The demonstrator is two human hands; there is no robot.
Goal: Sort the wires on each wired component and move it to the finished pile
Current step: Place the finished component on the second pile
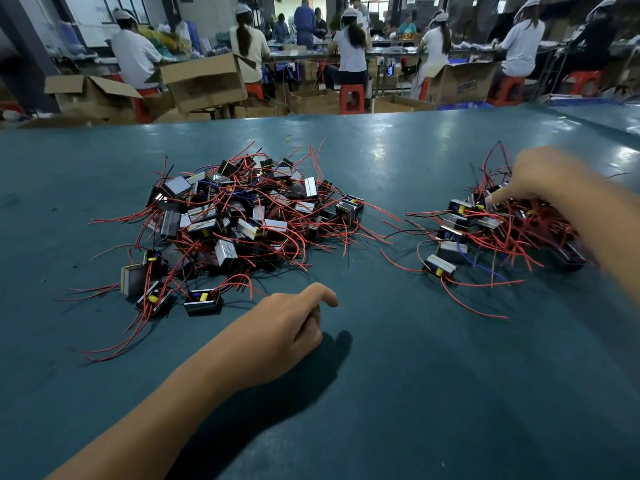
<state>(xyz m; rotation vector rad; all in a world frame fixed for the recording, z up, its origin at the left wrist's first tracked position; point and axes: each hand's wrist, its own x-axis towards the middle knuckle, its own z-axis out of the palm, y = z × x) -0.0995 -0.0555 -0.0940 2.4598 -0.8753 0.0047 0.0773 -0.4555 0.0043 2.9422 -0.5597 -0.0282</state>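
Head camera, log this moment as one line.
right hand: fingertips down in right pile | left hand: loosely curled, empty, over table | left pile: untouched

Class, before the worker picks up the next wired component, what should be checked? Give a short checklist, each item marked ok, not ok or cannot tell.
1. Left hand free to pick: ok, it hovers over the table holding nothing.
2. Right hand clear of the right pile: not ok, its fingers are in the wires.
3. Right hand has let go: cannot tell, motion blur.
4. Components left in the left pile: ok, many.
5. Piles kept apart: ok, bare table lies between them.
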